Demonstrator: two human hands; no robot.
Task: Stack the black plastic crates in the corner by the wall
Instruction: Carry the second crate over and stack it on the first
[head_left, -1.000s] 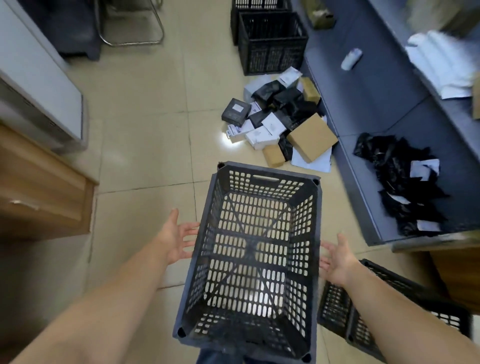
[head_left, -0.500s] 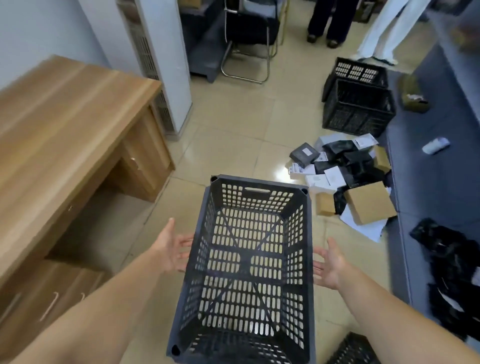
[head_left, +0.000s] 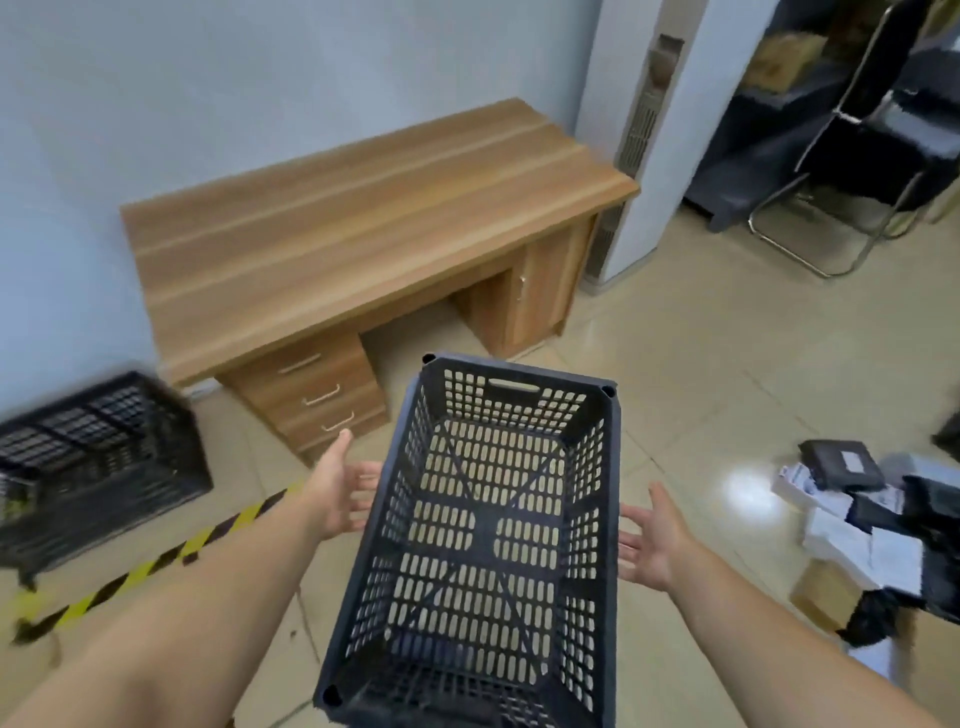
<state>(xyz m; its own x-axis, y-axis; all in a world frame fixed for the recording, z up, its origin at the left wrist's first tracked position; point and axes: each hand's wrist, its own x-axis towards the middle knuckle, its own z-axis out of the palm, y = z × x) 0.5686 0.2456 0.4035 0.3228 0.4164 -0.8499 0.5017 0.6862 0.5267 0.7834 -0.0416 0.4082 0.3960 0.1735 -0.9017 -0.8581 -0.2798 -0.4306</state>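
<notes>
Black perforated plastic crate (head_left: 483, 540), open side up, carried above the tiled floor (head_left: 701, 395) in the lower centre of the view, its long axis pointing away from the person. The left hand (head_left: 337, 493) lies flat against the crate's left wall and the right hand (head_left: 649, 545) flat against its right wall; on both, palms face inward with fingers straight and spread, curled round nothing, so the crate is pressed between the palms. A second black crate (head_left: 98, 462), blurred, stands on the floor at far left beside the pale blue wall (head_left: 260, 78), just left of a wooden desk (head_left: 363, 223) with three drawers. Yellow-and-black hazard tape (head_left: 156, 566) runs across the floor near it. At right lie scattered small boxes (head_left: 852, 504); a metal-framed chair (head_left: 857, 156) stands behind.
</notes>
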